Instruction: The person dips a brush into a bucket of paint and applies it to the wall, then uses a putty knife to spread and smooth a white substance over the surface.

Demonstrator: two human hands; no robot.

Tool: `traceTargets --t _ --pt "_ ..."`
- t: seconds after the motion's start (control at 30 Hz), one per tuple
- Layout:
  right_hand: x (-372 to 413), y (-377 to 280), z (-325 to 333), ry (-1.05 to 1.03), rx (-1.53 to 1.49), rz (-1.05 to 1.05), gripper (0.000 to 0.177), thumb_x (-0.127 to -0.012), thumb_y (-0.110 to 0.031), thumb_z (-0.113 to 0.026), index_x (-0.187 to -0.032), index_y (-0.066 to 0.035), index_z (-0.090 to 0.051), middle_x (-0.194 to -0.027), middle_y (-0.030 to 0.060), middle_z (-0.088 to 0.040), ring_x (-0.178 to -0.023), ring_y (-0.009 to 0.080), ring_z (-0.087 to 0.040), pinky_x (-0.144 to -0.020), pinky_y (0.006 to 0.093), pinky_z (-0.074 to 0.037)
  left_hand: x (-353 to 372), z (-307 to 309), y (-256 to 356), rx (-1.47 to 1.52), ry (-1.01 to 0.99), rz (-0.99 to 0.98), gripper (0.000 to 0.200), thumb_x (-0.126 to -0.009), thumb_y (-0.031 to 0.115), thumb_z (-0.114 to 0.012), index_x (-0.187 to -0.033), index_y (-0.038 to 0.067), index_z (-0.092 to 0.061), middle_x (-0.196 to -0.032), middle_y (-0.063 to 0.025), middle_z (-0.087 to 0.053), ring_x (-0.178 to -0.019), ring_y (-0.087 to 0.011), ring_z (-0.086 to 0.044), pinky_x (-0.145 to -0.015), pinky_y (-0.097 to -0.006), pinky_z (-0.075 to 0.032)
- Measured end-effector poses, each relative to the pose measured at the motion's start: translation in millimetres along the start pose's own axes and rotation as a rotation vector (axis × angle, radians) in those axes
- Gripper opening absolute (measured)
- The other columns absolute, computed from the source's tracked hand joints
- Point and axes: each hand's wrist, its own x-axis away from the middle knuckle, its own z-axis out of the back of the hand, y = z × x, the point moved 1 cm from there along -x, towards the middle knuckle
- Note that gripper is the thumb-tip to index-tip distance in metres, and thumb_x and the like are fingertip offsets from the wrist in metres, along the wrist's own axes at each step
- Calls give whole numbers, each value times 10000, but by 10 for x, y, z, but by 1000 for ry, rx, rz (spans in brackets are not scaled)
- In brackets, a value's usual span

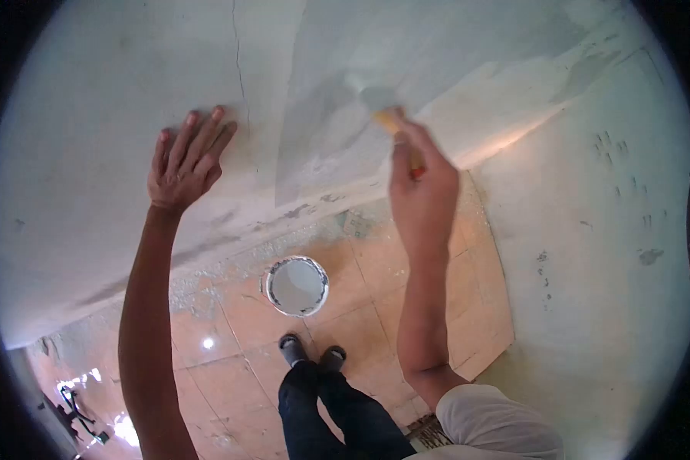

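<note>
My left hand (182, 167) lies flat against the pale wall (92, 138), its fingers spread, just left of a thin vertical crack. My right hand (425, 172) is closed around the yellow handle of a tool (387, 117), whose end touches the wall; that end is blurred and partly hidden, so its exact shape cannot be made out. Around the tool the wall shows a darker grey, damp-looking patch (322, 69). Below, between my arms, a round white bucket (299, 286) stands on the floor with pale grey material inside.
Orange tiles (345, 268) cover the floor, with white spatter along the wall's foot. My shoes stand just behind the bucket. Another wall (590, 268) rises at the right. A dark object (80, 414) with thin parts lies at the lower left.
</note>
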Motion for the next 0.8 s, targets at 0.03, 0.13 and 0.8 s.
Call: traceTargets --t 0.03,0.13,0.8 --pt "-5 -85 44 -18 8 1 349 -1008 -42 -655 -1323 -164 -744 -875 165 -758 -655 256 -705 -629 343 -527 12 -21 -1 10 19 -9 630 -956 238 -529 -1549 452 -524 -1670 158 -442 -1576 -155 -358 -1350 -476 -136" --pt "157 19 -200 83 -97 111 395 -1007 -6 -647 -1377 -126 -716 -974 167 -764 -705 223 -702 -634 330 -529 9 -3 7 25 0 8 626 -966 243 -523 -1558 444 -510 -1666 156 -449 -1555 -144 -394 -1349 -462 -152" --pt "458 64 -467 102 -172 70 333 -1004 7 -630 -1310 -96 -710 -1032 206 -751 -770 402 -712 -659 413 -554 -57 80 -4 24 2 4 560 -987 329 -547 -1538 434 -532 -1680 155 -422 -1555 -125 -387 -1352 -456 -165"
